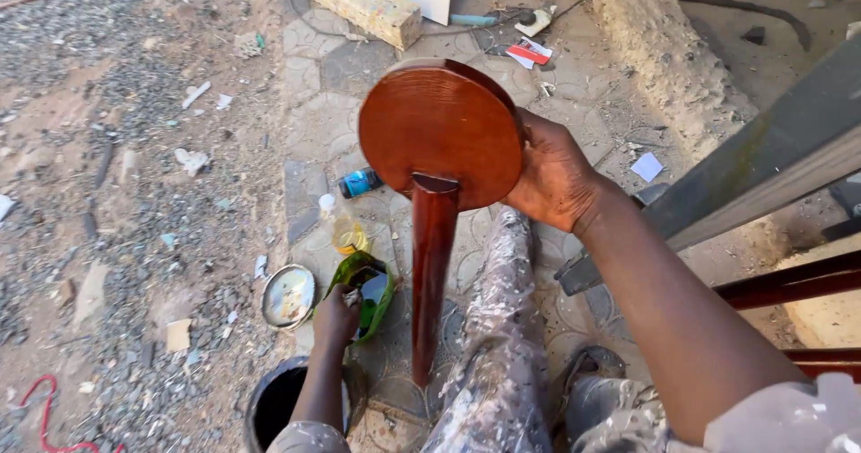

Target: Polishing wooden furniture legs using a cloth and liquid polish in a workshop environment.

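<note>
My right hand (554, 179) grips the edge of a round, glossy reddish-brown wooden disc (439, 130) joined to a tapered wooden leg (432, 274) that points down to the ground. My left hand (336, 317) reaches down low and is closed on something small at a green container (369, 290) with light contents; what it holds is hidden by the fingers. A round metal lid (289, 297) lies just left of that hand. A black bucket (273, 399) stands below my left arm. My paint-spattered trouser leg (498, 345) runs beside the wooden leg.
A small plastic bottle of yellow liquid (343, 229) and a dark blue can (359, 183) lie on the patterned paving. Gravel and litter cover the left. A stone block (354, 0) sits at the top, a grey metal beam (762, 166) and dark red wooden rails (794, 283) at right.
</note>
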